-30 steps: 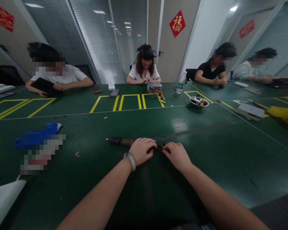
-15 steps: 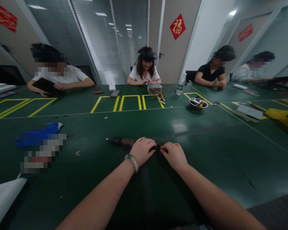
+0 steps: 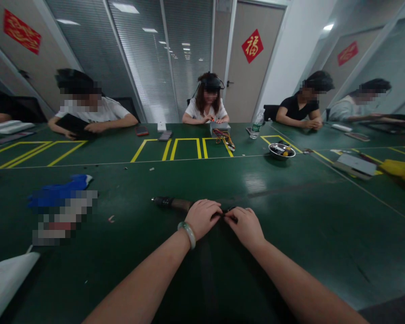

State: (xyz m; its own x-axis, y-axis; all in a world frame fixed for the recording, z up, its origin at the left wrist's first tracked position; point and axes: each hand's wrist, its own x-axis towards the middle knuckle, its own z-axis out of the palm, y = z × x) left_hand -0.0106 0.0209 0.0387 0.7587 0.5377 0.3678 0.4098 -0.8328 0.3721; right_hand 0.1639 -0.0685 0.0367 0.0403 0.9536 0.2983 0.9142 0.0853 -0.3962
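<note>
A long dark tool [image 3: 179, 204] with a black end and a metal tip lies on the green table, its tip pointing left. My left hand [image 3: 203, 218], with a pale bracelet at the wrist, rests over its right part, fingers curled round it. Close beside it, my right hand [image 3: 245, 225] pinches a small dark piece at the tool's right end. The fingertips of both hands nearly meet there. What lies between them is too small and dark to make out.
Blue gloves [image 3: 60, 191] lie at the left, a white object [image 3: 10, 281] at the lower left. Across the green table [image 3: 310, 225] are a metal bowl [image 3: 281, 155], a water bottle [image 3: 257, 125] and a grey box with wires [image 3: 219, 129]. Several people sit at the far side.
The whole view has shifted slightly, so things appear a little lower and further right. Both hands remain at the tool with nearly the same grip.
</note>
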